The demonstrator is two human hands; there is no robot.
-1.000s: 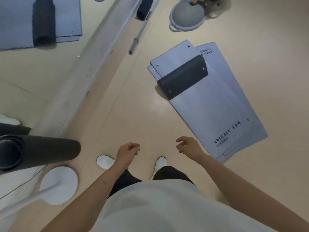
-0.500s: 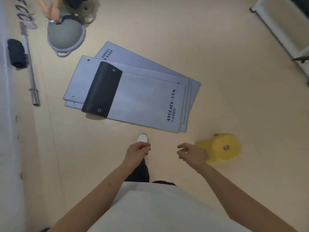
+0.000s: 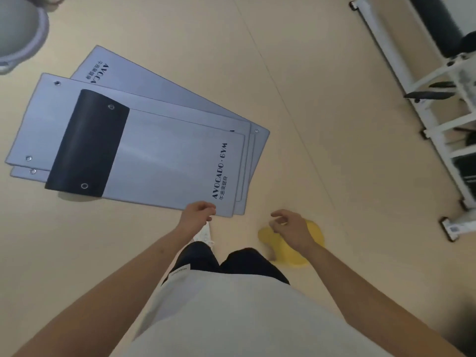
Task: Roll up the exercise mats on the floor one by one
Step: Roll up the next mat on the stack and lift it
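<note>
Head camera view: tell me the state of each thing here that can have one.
Top mat: unrolled, flat, far end folded back, dark underside up.
Lower mats: unrolled, flat, fanned out beneath it.
Left hand: loosely curled, empty.
Right hand: loosely curled, empty.
Yellow object: on the floor, partly hidden.

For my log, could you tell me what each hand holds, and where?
Nothing is held: the left hand and right hand hang loosely curled and empty.
</note>
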